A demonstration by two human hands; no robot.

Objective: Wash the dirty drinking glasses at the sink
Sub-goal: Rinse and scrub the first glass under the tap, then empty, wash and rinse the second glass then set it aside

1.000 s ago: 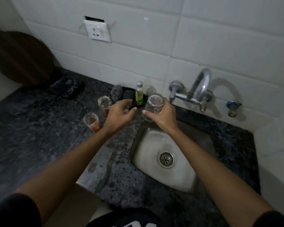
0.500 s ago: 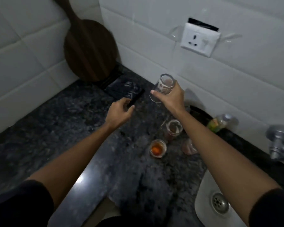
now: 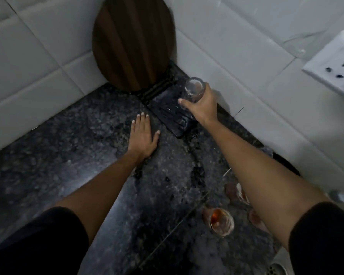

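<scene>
A clear glass [image 3: 194,90] was gripped in the right hand [image 3: 202,108] above the dark mat [image 3: 168,114], upper centre. The left hand [image 3: 143,136] was laid flat, fingers straight, on the counter [image 3: 68,155]. If released tilted, the wet glass could be tipped over.

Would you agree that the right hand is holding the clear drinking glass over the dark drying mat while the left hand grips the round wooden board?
Not quite. In the head view the left hand lies flat on the dark speckled stone counter, apart from the round wooden board. The rest holds: the right hand holds the clear drinking glass over the dark drying mat.
</scene>
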